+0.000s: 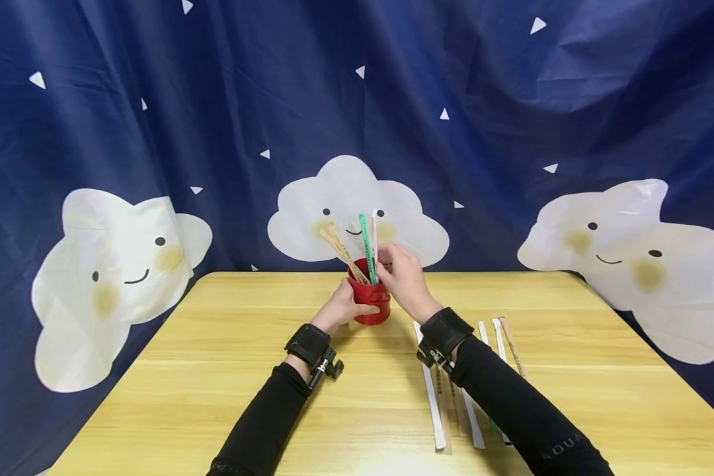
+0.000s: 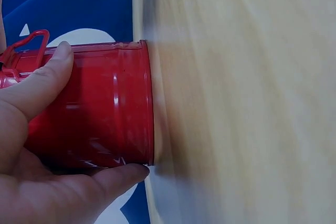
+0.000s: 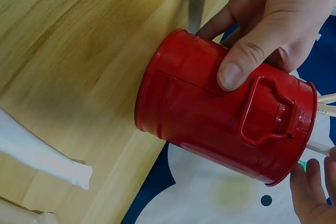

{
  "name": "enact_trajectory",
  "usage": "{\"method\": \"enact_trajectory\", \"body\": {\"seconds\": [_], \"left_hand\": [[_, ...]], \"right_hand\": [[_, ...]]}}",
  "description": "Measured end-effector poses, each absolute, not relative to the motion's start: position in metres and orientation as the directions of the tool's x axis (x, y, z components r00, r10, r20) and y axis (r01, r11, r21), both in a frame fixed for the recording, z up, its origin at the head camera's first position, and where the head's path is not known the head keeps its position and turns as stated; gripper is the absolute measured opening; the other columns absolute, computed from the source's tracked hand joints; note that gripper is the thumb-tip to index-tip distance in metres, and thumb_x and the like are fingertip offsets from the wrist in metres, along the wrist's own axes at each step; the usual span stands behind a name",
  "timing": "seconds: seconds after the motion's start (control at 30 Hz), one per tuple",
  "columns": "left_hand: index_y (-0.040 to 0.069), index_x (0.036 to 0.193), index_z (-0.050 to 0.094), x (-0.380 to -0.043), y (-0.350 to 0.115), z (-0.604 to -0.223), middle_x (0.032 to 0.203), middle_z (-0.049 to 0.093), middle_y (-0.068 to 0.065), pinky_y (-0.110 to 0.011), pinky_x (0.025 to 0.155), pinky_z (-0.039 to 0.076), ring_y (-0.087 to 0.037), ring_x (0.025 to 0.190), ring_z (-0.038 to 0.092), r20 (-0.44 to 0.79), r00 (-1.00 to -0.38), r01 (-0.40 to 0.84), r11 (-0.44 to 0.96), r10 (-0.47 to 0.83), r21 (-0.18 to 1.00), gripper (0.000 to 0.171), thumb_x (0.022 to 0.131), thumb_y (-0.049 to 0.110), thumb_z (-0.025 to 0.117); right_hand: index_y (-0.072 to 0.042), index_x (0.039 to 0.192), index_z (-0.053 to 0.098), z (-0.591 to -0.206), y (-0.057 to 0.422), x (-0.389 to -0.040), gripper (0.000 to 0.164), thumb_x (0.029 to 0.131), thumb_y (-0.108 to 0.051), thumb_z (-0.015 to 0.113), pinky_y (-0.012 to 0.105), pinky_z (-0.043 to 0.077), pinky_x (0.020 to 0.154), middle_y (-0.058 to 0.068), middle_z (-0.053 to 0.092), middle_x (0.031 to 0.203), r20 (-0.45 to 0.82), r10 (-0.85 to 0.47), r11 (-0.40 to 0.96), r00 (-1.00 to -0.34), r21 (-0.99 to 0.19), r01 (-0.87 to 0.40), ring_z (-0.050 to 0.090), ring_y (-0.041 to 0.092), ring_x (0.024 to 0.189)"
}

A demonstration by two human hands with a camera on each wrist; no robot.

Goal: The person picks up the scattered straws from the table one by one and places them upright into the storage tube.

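A red metal bucket with small wire handles stands at the far middle of the table. My left hand grips its side, the thumb lying across the front. In the left wrist view the bucket has its base against the tabletop. At the mouth, my right hand pinches a slim white paper-wrapped stick, whose lower end is inside or behind the rim. A green wrapped stick and several tan wrapped sticks lean out of the bucket. The right wrist view shows the right fingertips beside the rim.
Several white and tan wrapped sticks lie on the table under and beside my right forearm, among them a white one and a tan one. Behind the wooden table hangs a blue curtain with cloud shapes.
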State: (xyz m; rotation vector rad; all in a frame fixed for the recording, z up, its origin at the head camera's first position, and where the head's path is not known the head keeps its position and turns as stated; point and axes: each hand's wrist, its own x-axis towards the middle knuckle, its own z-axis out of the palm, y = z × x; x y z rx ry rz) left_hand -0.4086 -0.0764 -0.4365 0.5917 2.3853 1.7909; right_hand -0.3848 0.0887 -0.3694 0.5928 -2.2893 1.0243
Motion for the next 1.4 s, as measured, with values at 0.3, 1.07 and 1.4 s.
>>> {"method": "enact_trajectory", "body": {"seconds": [0.3, 1.07, 1.4], "left_hand": [[0.006, 0.149, 0.038, -0.408, -0.077, -0.437, 0.138, 0.056, -0.012, -0.045, 0.114, 0.039, -0.028, 0.128, 0.053, 0.151, -0.921, 0.247, 0.239, 0.359, 0.939, 0.079, 0.082, -0.002, 0.081], [0.001, 0.15, 0.034, -0.405, -0.072, -0.433, 0.144, 0.051, -0.018, -0.05, 0.116, 0.036, -0.034, 0.132, 0.049, 0.083, -0.949, 0.169, 0.268, 0.305, 0.948, 0.082, 0.083, 0.001, 0.081], [0.0, 0.149, 0.035, -0.403, -0.075, -0.433, 0.142, 0.051, -0.019, -0.049, 0.115, 0.038, -0.034, 0.132, 0.049, 0.094, -0.946, 0.174, 0.241, 0.311, 0.955, 0.081, 0.082, -0.001, 0.081]], "right_hand": [[0.002, 0.119, 0.065, -0.373, 0.09, -0.385, 0.025, 0.094, 0.001, 0.066, 0.038, 0.06, 0.084, 0.015, 0.071, 0.109, 0.605, -0.205, 0.592, -0.769, -0.55, -0.59, 0.072, 0.026, 0.096], [0.0, 0.113, 0.066, -0.385, 0.142, -0.362, 0.024, 0.09, 0.006, 0.064, 0.043, 0.058, 0.087, 0.014, 0.07, 0.108, 0.659, -0.298, 0.668, -0.691, -0.373, -0.644, 0.069, 0.028, 0.1], [-0.001, 0.11, 0.065, -0.4, 0.2, -0.326, 0.023, 0.089, 0.006, 0.068, 0.046, 0.057, 0.086, 0.015, 0.068, 0.106, 0.514, -0.343, 0.773, -0.786, -0.321, -0.547, 0.068, 0.032, 0.099]]}}
